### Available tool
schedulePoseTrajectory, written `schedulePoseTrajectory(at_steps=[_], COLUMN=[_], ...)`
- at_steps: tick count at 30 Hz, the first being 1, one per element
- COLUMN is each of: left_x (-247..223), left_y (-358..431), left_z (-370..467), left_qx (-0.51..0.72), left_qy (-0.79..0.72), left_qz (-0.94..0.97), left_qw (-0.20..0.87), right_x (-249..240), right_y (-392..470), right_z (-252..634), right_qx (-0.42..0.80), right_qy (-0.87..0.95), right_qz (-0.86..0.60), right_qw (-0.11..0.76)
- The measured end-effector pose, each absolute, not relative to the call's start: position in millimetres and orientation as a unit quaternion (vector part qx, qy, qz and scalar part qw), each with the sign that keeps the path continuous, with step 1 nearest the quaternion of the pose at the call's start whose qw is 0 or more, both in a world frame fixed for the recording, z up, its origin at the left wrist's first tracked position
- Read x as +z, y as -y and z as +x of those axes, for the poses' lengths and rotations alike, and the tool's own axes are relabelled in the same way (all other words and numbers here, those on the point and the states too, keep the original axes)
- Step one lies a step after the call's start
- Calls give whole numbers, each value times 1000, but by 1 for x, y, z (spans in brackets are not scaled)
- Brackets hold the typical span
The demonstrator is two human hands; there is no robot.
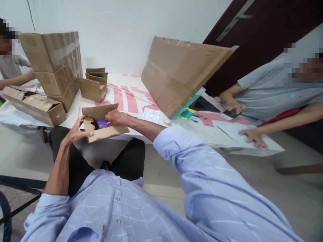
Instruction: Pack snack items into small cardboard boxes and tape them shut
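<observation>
An open cardboard box point(107, 134) rests at the table's front edge, its flaps raised. A purple item point(104, 124) lies inside it. My left hand point(75, 132) grips the box's left side, thumb along the front wall and fingers behind the side. My right hand point(115, 117) reaches over the box's right part, fingers bent down next to the purple item; the fingertips are too small to tell whether they hold anything.
Stacked cartons point(59, 64) and a long box point(37, 104) stand left; small open boxes point(92, 89) stand behind. A large cardboard piece point(179, 70) leans at centre, near green tape point(187, 114) and a printed sheet point(150, 115). People sit at both sides.
</observation>
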State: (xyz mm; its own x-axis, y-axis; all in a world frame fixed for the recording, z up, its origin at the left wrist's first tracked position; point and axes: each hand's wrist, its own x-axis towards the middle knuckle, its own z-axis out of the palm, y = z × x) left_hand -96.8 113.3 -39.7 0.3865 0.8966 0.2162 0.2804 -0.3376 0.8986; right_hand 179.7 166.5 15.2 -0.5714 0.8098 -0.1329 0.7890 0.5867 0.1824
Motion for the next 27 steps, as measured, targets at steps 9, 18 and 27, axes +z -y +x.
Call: schedulePoseTrajectory(at_steps=[9,18,27], left_x=[-32,-36,-24], left_y=[-115,-116,-140], left_z=[-85,-88,-83], left_qx=[370,377,370], left_qy=[-437,-433,-452], left_qz=[711,716,712], left_qw=[409,397,390], right_x=[10,15,70], right_y=[-169,-160,-167], right_z=[182,195,220], right_qx=[18,-44,-210], right_qy=[-902,-938,-822], right_qz=[421,335,345], right_qw=[95,-69,-401])
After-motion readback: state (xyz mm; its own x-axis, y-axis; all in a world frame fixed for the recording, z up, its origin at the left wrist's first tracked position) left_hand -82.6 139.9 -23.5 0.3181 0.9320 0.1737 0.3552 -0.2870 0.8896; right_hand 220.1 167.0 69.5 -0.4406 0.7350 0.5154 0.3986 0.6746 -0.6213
